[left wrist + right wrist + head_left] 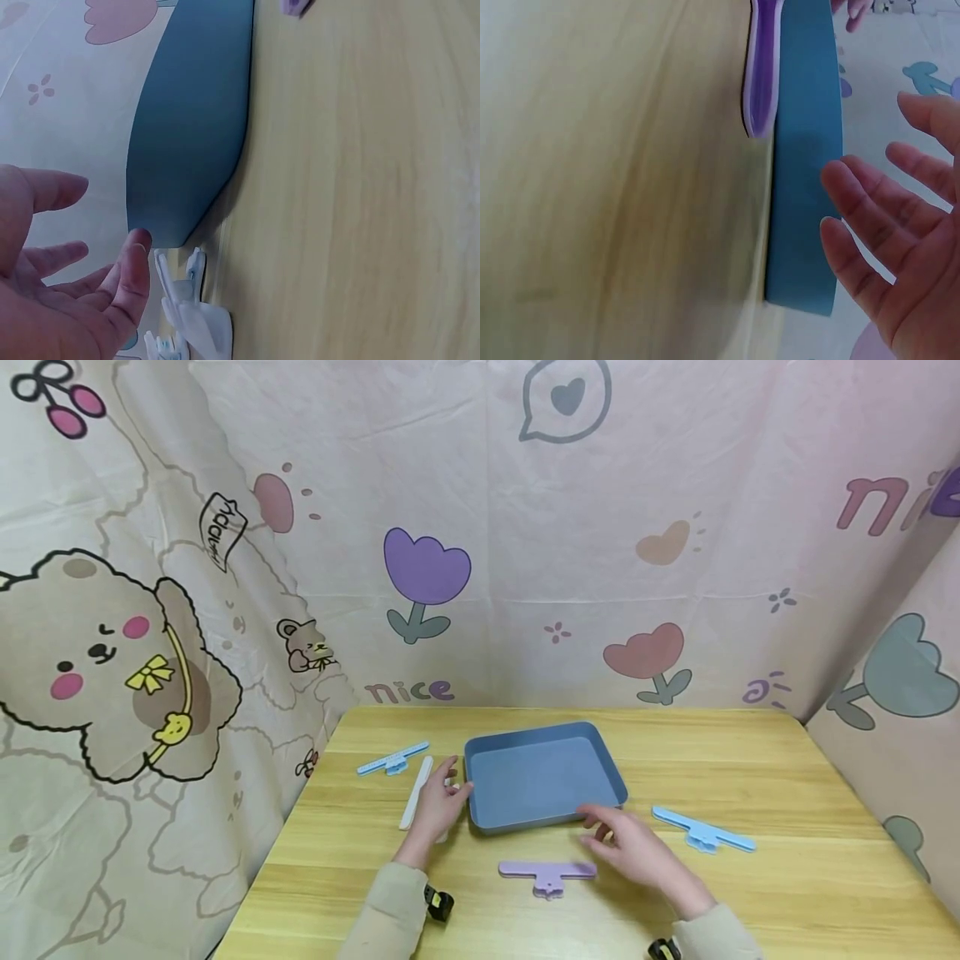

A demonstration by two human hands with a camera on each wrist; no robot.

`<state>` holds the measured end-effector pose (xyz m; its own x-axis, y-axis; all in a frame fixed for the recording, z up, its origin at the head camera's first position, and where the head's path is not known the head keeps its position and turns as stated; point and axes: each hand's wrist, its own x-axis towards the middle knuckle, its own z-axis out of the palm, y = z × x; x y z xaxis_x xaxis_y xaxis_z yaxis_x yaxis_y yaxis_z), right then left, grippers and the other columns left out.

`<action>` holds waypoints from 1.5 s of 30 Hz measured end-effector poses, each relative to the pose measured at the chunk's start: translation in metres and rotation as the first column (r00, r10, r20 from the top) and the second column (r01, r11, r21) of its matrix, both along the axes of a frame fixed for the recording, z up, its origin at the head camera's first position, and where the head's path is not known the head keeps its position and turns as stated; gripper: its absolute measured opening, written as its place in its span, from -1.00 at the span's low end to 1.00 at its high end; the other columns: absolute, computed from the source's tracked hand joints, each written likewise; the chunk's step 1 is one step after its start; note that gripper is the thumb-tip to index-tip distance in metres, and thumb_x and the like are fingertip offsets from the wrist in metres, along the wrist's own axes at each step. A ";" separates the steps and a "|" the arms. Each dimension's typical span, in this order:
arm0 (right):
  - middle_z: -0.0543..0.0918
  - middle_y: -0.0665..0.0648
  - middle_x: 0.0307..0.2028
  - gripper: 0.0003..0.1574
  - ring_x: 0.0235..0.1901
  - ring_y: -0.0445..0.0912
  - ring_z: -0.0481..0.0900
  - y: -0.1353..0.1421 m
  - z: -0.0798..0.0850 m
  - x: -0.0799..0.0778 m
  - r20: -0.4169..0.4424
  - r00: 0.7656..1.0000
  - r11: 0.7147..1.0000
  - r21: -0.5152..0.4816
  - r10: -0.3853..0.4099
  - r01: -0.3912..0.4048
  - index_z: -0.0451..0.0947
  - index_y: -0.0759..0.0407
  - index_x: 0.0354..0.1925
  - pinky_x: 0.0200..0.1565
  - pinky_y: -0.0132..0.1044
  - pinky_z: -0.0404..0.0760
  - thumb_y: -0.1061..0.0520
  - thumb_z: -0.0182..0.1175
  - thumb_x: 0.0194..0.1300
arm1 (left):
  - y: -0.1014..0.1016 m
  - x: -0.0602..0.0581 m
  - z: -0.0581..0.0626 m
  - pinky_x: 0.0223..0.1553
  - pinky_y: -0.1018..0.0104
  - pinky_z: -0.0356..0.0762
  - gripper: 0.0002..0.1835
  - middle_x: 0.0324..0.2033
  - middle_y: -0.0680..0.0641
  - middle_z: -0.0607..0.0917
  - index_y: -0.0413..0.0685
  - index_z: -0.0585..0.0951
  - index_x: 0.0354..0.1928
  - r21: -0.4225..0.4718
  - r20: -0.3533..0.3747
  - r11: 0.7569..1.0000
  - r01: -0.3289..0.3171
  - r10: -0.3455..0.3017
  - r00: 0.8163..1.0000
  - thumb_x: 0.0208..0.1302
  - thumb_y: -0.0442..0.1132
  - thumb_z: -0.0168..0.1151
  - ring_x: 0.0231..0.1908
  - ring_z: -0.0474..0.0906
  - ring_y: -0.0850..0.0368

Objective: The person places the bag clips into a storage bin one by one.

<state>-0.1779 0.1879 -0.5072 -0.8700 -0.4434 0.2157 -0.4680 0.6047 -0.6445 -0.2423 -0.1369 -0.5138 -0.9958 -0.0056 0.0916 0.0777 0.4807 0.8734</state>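
Observation:
A shallow blue-grey rectangular tray (543, 781) lies on the table, turned slightly. My left hand (438, 802) is at its left side, fingers loosely spread and holding nothing. That hand partly covers a white bag clip (416, 793), whose lever part shows in the left wrist view (196, 319). At the tray's front right corner hovers my right hand (630, 843), fingers relaxed, with fingertips close to the rim in the right wrist view. In front of the tray lies a purple bag clip (547, 872), left of the right hand.
One light blue bag clip (393, 760) lies at the back left of the wooden table (772, 777), another light blue bag clip (702, 831) to the right. A printed curtain (487, 527) hangs behind and along both sides.

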 end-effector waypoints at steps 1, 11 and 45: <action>0.66 0.17 -0.13 -0.47 -0.31 -0.24 0.58 -0.001 -0.001 0.000 0.008 1.000 1.000 -0.001 0.008 -0.008 0.48 0.31 0.18 -0.26 -0.29 0.63 0.18 0.31 0.28 | 0.001 0.000 0.000 -0.13 0.10 0.62 -0.34 0.12 -0.37 0.52 -0.24 0.30 0.41 0.002 0.008 1.000 0.001 -0.001 1.000 0.31 -0.26 0.27 -0.13 0.61 -0.10; 0.64 0.11 -0.15 -0.49 -0.28 -0.24 0.58 -0.009 -0.003 0.003 0.080 0.990 0.994 -0.011 0.114 -0.113 0.52 0.30 0.14 -0.23 -0.27 0.63 0.09 0.30 0.30 | 0.004 -0.003 0.000 -0.17 0.12 0.62 -0.35 0.02 -0.30 0.60 -0.25 0.32 0.39 0.017 0.039 1.000 0.016 -0.016 0.999 0.27 -0.38 0.25 -0.19 0.61 -0.07; 0.58 -0.14 -0.28 -0.55 -0.28 -0.26 0.50 -0.033 -0.008 0.009 0.158 0.955 0.966 0.021 0.250 -0.257 0.66 0.12 -0.10 -0.19 -0.34 0.56 0.12 0.52 -0.01 | 0.009 -0.006 -0.003 -0.19 0.13 0.59 -0.46 -0.14 -0.25 0.59 -0.34 0.44 0.27 0.034 0.058 0.999 0.002 -0.004 0.998 0.21 -0.53 0.23 -0.24 0.53 0.01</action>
<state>-0.1692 0.1552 -0.5153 -0.7489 -0.6594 0.0659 -0.5069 0.5060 -0.6979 -0.2480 -0.1279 -0.5172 -0.9994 -0.0043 0.0330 0.0276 0.4510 0.8921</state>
